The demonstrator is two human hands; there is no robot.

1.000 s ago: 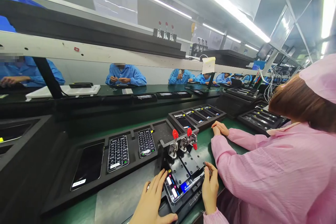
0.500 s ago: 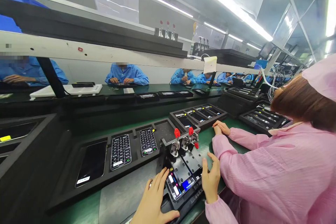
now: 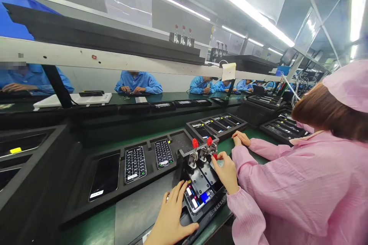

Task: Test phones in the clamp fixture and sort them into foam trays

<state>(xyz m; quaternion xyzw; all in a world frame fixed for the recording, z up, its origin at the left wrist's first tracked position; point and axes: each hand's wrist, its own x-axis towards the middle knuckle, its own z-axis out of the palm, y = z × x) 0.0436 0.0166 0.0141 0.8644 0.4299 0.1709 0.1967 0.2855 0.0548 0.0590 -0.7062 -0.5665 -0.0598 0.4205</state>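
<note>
In front of me stands a black clamp fixture (image 3: 214, 203) with upright toggle clamps (image 3: 194, 143) tipped in red. Its metal plates (image 3: 199, 181) lie over a phone (image 3: 198, 200) whose lit screen shows white and blue patches. My left hand (image 3: 168, 214) lies along the fixture's left side with its fingers stretched and thumb apart, holding nothing. At the right-hand clamp, my right hand (image 3: 226, 171) has thumb and fingers closed around a lowered red lever tip (image 3: 214, 155). The fingers partly cover that clamp and the plate below it.
A black foam tray (image 3: 122, 195) behind the fixture holds several phones, two with lit grids. Another phone tray (image 3: 217, 127) sits farther back. A co-worker in a pink smock (image 3: 290, 183) is close on my right, hands (image 3: 240, 138) together on the bench. At left stands a dark foam tray (image 3: 37, 183).
My right hand has moved up and inward from the fixture's right side and has closed on the red lever tip. My left hand stays spread beside the fixture. The view has shifted slightly.
</note>
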